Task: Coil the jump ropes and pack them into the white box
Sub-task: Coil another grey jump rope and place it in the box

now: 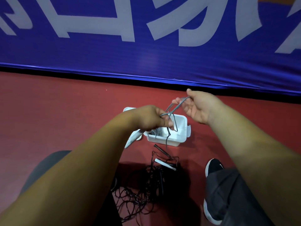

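Observation:
An open white box (181,128) sits on the red floor in front of me. Above it I hold a grey jump rope (173,110). My left hand (151,118) grips a bundle of its loops, and my right hand (197,106) pinches a raised loop higher and to the right. One strand hangs down past the box's front wall. Some rope lies inside the box, partly hidden by my left hand. A tangle of black jump ropes (143,190) with a white handle (165,163) and a dark handle (160,149) lies on the floor nearer me.
The box's white lid (132,139) leans at the box's left side. A blue padded banner (146,46) with white lettering runs along the far edge of the floor. My knee (48,168) is at lower left, my black shoes (213,167) and dark trouser leg at lower right.

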Motion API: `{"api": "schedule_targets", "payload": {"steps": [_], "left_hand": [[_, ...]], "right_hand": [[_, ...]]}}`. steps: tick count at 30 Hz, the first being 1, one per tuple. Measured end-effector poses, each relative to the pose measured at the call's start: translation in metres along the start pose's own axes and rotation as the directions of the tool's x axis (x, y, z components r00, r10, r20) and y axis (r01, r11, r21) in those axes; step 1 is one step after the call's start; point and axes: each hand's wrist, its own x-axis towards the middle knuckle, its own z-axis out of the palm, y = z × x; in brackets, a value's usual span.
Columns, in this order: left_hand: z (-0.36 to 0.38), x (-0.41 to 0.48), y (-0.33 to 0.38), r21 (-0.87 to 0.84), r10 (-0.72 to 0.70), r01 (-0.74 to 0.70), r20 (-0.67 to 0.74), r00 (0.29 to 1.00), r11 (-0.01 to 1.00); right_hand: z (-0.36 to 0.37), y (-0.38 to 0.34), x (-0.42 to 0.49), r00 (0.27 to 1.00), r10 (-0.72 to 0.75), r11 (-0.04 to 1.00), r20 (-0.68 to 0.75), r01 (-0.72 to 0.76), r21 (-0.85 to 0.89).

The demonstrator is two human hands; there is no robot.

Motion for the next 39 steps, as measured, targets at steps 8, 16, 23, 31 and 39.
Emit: {"api": "schedule_targets", "payload": {"steps": [8,16,23,31,39], "left_hand": [[-0.014,0.01,0.009,-0.607,0.098,-0.212,-0.216,0.972,0.766],[-0.029,0.015,0.005,-0.79,-0.054,-0.294,-0.38,0.923,0.538],[-0.031,0.009,0.006,-0.824,-0.078,-0.238,-0.321,0.944,0.514],[-0.033,0.005,0.008,-0.827,-0.097,-0.189,-0.28,0.955,0.53],[-0.032,0.005,0.003,-0.477,-0.204,-0.026,-0.424,0.883,0.878]], "right_hand": [[-0.001,0.01,-0.012,0.982,0.159,0.826,0.098,-0.078,-0.558],[0.003,0.043,-0.016,0.921,0.154,0.375,0.358,0.28,-0.884],[0.011,0.042,-0.007,0.923,-0.25,0.432,0.294,0.377,-0.819],[0.022,0.046,-0.016,0.864,-0.235,0.502,0.445,0.5,-0.706],[0.028,0.027,-0.025,0.891,-0.289,0.801,0.35,0.425,-0.422]]}}
